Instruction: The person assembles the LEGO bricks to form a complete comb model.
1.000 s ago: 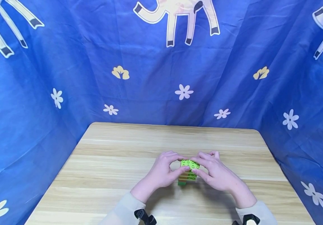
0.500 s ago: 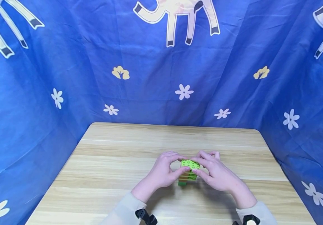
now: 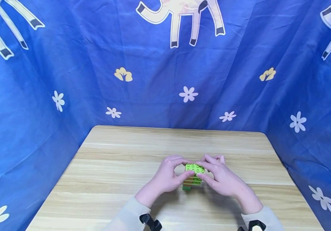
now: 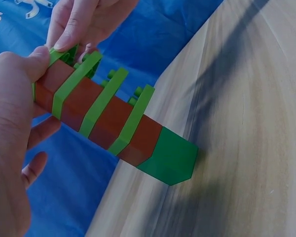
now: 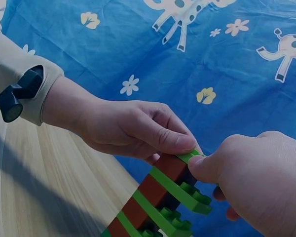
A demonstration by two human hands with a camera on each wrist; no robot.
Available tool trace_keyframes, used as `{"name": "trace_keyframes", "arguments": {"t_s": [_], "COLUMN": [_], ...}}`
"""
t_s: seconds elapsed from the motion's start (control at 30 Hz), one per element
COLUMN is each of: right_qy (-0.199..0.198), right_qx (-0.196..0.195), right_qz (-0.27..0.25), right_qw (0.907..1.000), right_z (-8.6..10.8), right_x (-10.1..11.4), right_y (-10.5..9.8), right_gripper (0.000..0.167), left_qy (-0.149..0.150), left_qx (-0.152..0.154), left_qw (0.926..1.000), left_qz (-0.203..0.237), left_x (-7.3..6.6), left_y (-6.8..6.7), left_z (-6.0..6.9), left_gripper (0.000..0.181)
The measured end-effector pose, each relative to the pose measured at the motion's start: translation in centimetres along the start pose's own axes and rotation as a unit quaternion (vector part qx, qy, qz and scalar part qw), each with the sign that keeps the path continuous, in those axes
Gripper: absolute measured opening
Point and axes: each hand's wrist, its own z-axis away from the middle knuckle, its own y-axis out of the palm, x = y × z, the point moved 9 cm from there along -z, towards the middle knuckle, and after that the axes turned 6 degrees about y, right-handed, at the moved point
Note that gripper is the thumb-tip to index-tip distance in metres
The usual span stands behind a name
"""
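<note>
A tower of toy building blocks stands upright on the wooden table. Brown blocks [image 4: 106, 116] alternate with thin light green plates [image 4: 69, 83], above a dark green block [image 4: 170, 155] at the bottom. The plates' studded ends jut out to one side. A light green plate [image 3: 192, 167] with round studs tops the tower. My left hand [image 3: 168, 175] pinches this top plate from the left, thumb in front and fingers behind. From the right, my right hand [image 3: 221, 177] pinches the same plate's other end. The thumb tips nearly meet; some fingers are hidden behind the tower.
The wooden table [image 3: 119, 154] extends around the tower, its far edge along a blue curtain [image 3: 153, 96] printed with animals and flowers. More curtain hangs at both sides. Black wrist cameras [image 3: 151, 222] sit on pale sleeves [image 3: 128, 215].
</note>
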Motion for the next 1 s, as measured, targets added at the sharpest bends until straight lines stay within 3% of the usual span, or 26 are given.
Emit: {"name": "trace_keyframes", "arguments": {"t_s": [0.23, 0.57, 1.0], "right_qy": [-0.004, 0.002, -0.008], "right_qx": [-0.005, -0.001, -0.005], "right_qz": [-0.013, -0.02, -0.022], "right_qw": [0.9999, 0.9998, 0.9997], "right_z": [0.0, -0.1, -0.1], "right_x": [-0.1, -0.3, -0.3], "right_y": [0.0, 0.0, 0.0], "right_gripper": [0.032, 0.031, 0.027], "left_qy": [-0.007, -0.017, -0.032], "left_qx": [-0.005, -0.017, -0.011], "left_qw": [0.9999, 0.9969, 0.9966], "left_qz": [0.014, 0.075, 0.075], "left_x": [0.2, 0.8, 1.2], "left_y": [0.1, 0.6, 0.8], "left_z": [0.1, 0.2, 0.2], "left_gripper": [0.032, 0.028, 0.027]}}
